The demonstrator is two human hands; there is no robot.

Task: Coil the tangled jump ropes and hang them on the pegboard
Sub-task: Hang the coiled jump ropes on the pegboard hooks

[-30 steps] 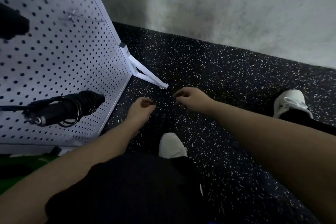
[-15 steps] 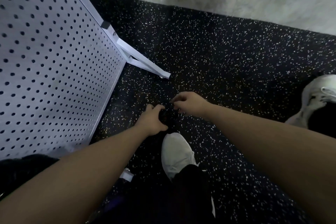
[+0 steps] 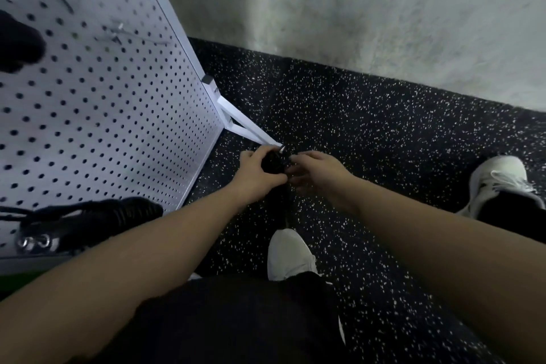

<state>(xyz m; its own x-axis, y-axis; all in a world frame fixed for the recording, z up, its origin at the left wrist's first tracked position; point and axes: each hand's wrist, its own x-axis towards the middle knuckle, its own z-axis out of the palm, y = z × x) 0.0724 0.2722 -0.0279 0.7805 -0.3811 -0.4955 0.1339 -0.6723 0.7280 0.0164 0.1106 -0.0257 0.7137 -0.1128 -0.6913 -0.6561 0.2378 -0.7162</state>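
Two hands | left hand (image 3: 255, 176) grip curled round black rope bundle (image 3: 273, 163) | right hand (image 3: 319, 170) pinches it | speckled rubber floor (image 3: 369, 133)

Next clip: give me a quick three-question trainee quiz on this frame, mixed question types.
1. True or false: a coiled rope already hangs on the pegboard.
2. What does the left hand grip? A) a shoe B) a dark rope bundle C) the pegboard's leg
3. Fill in: the right hand is at the bundle from the ___ side.

Key: 1 true; 2 B; 3 right.
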